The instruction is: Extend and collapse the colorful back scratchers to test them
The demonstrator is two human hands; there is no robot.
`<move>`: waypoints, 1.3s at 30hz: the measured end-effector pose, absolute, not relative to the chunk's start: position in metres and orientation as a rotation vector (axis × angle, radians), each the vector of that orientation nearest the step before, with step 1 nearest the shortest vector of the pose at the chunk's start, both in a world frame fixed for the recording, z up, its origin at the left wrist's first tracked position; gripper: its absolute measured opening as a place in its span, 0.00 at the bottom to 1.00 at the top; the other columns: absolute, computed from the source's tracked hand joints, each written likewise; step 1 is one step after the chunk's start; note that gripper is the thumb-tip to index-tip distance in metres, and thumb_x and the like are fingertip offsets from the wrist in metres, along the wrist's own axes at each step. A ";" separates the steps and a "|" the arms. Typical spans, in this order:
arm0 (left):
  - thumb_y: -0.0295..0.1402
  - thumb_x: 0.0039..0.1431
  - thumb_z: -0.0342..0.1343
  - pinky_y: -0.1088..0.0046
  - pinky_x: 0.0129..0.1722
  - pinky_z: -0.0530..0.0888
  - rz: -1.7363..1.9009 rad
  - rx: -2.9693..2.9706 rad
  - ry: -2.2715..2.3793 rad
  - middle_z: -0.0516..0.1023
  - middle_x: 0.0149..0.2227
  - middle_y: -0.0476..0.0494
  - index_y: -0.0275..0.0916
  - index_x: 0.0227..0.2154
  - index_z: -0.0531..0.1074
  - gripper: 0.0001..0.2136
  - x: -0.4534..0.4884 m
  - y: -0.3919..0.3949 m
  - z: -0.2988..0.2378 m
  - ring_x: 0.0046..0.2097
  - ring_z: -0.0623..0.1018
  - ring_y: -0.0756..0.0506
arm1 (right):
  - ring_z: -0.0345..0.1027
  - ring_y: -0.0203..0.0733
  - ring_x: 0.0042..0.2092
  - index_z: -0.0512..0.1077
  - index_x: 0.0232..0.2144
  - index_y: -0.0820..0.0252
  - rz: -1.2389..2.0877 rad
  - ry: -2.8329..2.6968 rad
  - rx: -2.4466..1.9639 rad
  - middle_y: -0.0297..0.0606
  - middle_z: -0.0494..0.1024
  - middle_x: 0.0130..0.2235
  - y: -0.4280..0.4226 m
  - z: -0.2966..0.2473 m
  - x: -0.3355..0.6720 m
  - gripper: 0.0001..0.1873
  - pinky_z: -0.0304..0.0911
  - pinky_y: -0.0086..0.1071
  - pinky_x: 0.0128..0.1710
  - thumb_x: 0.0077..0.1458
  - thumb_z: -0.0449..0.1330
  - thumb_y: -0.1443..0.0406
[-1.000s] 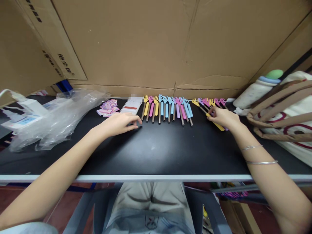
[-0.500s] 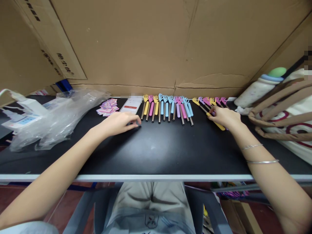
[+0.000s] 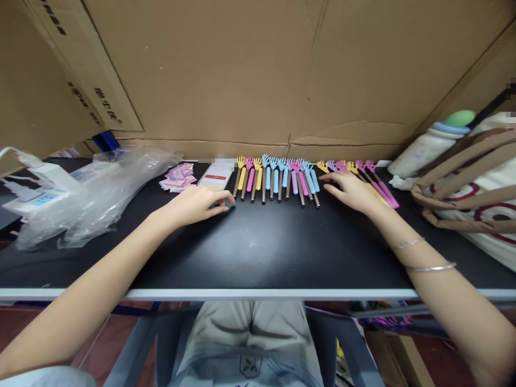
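Observation:
A row of back scratchers (image 3: 275,180) with claw heads and metal rods lies across the middle of the black table, in yellow, pink, blue and purple. My left hand (image 3: 197,204) rests left of the row by a white phone (image 3: 215,176), fingers loosely bent, thumb apart, holding nothing. Farther right, my right hand (image 3: 349,189) lies over a second group of back scratchers (image 3: 382,191) and covers parts of their rods and handles. Its fingers are stretched toward the row, thumb apart, with nothing gripped. Only the claw of the yellow one (image 3: 322,166) shows beyond my fingertips.
Small pink printed cards (image 3: 178,177) lie left of the phone. Clear plastic bags (image 3: 97,199) and a power strip (image 3: 36,200) cover the left side. On the right stand a white bottle (image 3: 423,148) and a cloth bag (image 3: 479,209). Cardboard (image 3: 226,75) walls the back.
My right hand has let go of the yellow back scratcher and shifted left, its fingers now extended. More pink handles show to its right. My left hand has hardly moved.

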State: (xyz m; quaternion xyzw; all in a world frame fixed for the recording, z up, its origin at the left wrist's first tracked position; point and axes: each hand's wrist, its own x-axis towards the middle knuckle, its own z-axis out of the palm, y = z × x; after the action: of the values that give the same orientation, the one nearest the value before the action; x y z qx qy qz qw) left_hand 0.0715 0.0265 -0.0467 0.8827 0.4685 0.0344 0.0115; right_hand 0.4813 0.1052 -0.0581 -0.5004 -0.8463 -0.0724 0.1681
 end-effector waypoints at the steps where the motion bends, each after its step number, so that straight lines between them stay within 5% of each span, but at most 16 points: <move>1: 0.41 0.63 0.44 0.75 0.38 0.68 0.113 2.751 1.463 0.79 0.43 0.49 0.46 0.46 0.69 0.14 0.071 0.027 -0.047 0.40 0.77 0.47 | 0.67 0.50 0.51 0.72 0.47 0.58 -0.172 -2.443 -1.356 0.45 0.75 0.49 0.107 -0.062 0.479 0.22 0.61 0.45 0.53 0.58 0.47 0.57; 22: 0.40 0.64 0.43 0.75 0.37 0.68 0.142 2.807 1.392 0.76 0.43 0.49 0.45 0.41 0.71 0.13 0.072 0.025 -0.047 0.39 0.76 0.47 | 0.66 0.48 0.49 0.72 0.40 0.56 -0.031 -2.483 -1.263 0.45 0.71 0.45 0.104 -0.068 0.468 0.17 0.61 0.44 0.52 0.59 0.48 0.55; 31: 0.39 0.64 0.43 0.74 0.40 0.68 0.132 2.770 1.388 0.76 0.44 0.48 0.44 0.42 0.71 0.13 0.072 0.026 -0.046 0.40 0.76 0.47 | 0.67 0.47 0.45 0.69 0.32 0.57 -0.175 -2.451 -1.515 0.44 0.71 0.42 0.100 -0.064 0.470 0.12 0.64 0.40 0.44 0.56 0.50 0.57; 39: 0.40 0.63 0.43 0.75 0.38 0.68 0.129 2.783 1.419 0.77 0.44 0.49 0.45 0.44 0.69 0.13 0.073 0.025 -0.047 0.40 0.76 0.47 | 0.69 0.48 0.42 0.69 0.43 0.56 -0.349 -2.346 -1.826 0.44 0.73 0.43 0.097 -0.061 0.471 0.19 0.61 0.36 0.34 0.54 0.51 0.54</move>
State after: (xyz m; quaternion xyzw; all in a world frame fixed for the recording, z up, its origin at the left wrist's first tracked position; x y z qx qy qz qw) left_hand 0.0728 0.0250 -0.0469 0.8901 0.4538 0.0413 0.0077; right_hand 0.4708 0.0969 -0.0612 -0.6084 -0.7815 -0.1164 0.0743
